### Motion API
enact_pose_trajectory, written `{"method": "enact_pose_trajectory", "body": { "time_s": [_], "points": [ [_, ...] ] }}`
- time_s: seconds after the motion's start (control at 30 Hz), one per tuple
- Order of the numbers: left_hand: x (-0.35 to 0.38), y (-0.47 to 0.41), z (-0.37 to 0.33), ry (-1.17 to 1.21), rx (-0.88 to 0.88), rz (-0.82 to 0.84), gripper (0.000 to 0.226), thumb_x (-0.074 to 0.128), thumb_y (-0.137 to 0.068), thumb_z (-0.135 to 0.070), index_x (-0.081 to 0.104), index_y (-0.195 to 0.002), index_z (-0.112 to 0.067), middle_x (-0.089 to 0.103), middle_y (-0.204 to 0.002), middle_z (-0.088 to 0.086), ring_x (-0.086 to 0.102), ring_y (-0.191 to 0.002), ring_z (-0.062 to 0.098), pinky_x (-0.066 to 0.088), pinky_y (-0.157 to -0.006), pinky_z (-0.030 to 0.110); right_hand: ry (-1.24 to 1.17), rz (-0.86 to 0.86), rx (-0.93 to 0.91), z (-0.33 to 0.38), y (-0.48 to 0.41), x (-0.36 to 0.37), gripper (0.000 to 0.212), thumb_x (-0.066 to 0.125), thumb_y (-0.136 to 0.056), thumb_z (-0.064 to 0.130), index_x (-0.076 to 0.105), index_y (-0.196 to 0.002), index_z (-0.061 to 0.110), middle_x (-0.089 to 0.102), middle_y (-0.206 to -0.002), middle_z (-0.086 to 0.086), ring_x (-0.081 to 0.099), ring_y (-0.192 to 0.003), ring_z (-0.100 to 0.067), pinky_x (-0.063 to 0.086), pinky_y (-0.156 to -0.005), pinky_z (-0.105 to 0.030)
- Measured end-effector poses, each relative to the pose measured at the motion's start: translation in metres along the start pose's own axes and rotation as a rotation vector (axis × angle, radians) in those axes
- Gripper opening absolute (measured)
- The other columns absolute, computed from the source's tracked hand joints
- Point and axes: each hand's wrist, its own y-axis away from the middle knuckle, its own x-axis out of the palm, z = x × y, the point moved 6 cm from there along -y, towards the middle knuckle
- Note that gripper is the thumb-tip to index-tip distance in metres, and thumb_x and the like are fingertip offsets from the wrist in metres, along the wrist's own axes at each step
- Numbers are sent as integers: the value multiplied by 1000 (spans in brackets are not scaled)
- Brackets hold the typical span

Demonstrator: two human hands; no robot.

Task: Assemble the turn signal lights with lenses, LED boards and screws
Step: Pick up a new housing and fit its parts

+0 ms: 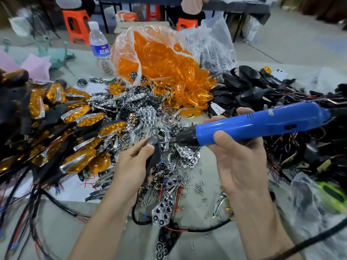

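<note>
My left hand [131, 166] grips a black turn signal housing [155, 152] upright over the table, its back toward me. My right hand [238, 158] holds a blue electric screwdriver [253, 124] pointing left, with its bit tip touching the upper part of the housing. Loose screws [199, 188] lie on the table below. Chrome reflector pieces [148, 115] are heaped in the middle. Orange lenses [169, 59] fill an open plastic bag behind them. Finished lights with orange lenses [78, 117] are piled at the left.
Black housings with wires [253, 85] pile up at the right. A water bottle [99, 45] stands at the back left. Black cables [187, 229] run across the near table. Orange stools [77, 25] stand behind the table. A clear bag [309, 194] lies at the right.
</note>
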Motion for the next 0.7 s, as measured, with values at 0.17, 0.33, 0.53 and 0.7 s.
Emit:
{"method": "enact_pose_trajectory", "body": {
  "time_s": [0.17,0.33,0.53,0.7],
  "points": [
    [-1,0,0,-30,17,15,35,65,-101,-27,75,-83,-56,76,-85,10,61,-52,11,46,-43,25,13,8,-2,2,4,1,63,63,-75,-13,45,-129,16,73,-92,-11,67,-99,-36,49,-103,-66],
    [0,-4,3,-78,51,23,24,64,-101,-28,72,-100,-51,77,-74,-2,60,-51,13,47,-43,28,27,22,5,-2,4,3,63,62,-75,-14,46,-128,15,70,-95,-16,65,-101,-39,48,-103,-69],
    [-1,-8,3,-177,118,-8,24,63,-100,-27,72,-108,-48,76,-75,-8,57,-49,17,48,-46,33,125,181,-71,-7,8,12,57,67,-76,-15,45,-119,15,68,-104,-21,64,-107,-41,52,-100,-55],
    [-9,-11,0,-295,158,-68,39,64,-99,-25,74,-79,-57,73,-66,-1,54,-42,19,46,-43,32,241,274,-109,-17,14,19,50,77,-78,1,56,-114,28,70,-109,-18,67,-107,-42,56,-91,-55]
  ]
}}
